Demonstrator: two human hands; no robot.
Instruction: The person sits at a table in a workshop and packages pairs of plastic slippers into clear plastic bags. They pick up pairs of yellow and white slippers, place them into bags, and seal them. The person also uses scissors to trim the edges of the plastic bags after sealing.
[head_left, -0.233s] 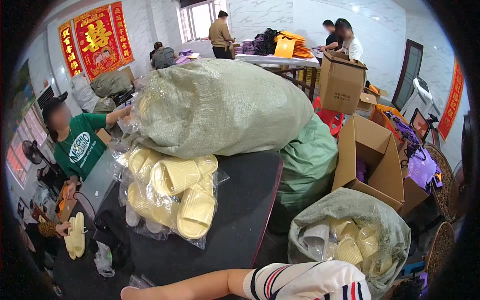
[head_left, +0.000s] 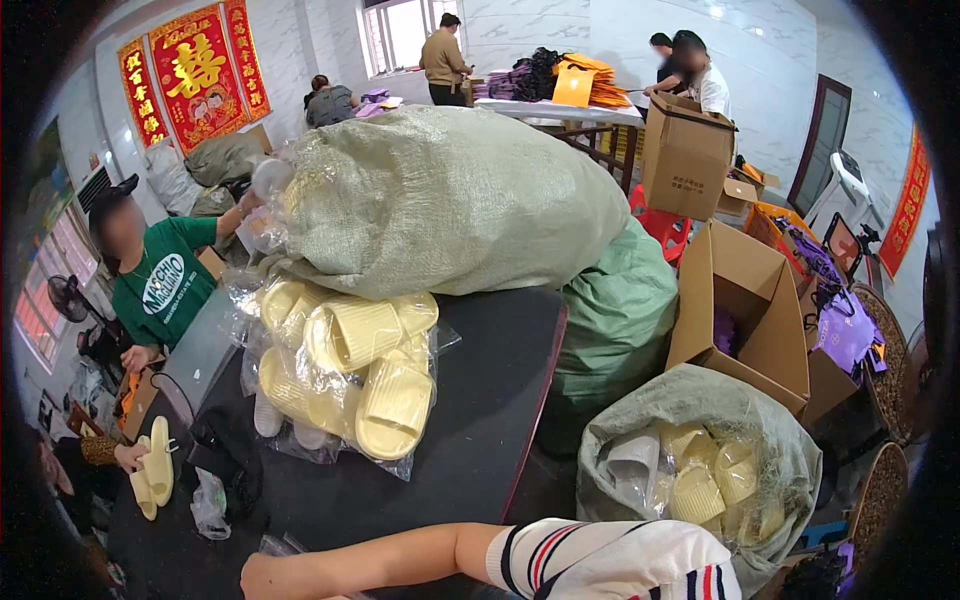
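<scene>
A person's right hand reaches across the near side of a black-topped bench, the bare forearm emerging from a white sleeve with navy and red stripes. The lower edge of the view cuts off the fingers, so it cannot be told whether they are spread, pressed together or pinching something. A piece of clear plastic lies just beside the wrist.

Beyond the arm, pale yellow slippers in clear bags sit heaped on the bench, with light grey slippers at the heap's left edge. Behind them a bulging grey-green woven sack lies on its side, and a co-worker in a green shirt stretches one hand to its left end. At far left, another co-worker's hand touches a yellow pair of slippers, near a crumpled clear bag.

To the right, an open sack holds more bagged slippers, yellow and grey. Near it stand a green sack and an open cardboard box with something purple inside. People work around a far table piled with orange and purple goods, while red banners hang on the wall at left.
</scene>
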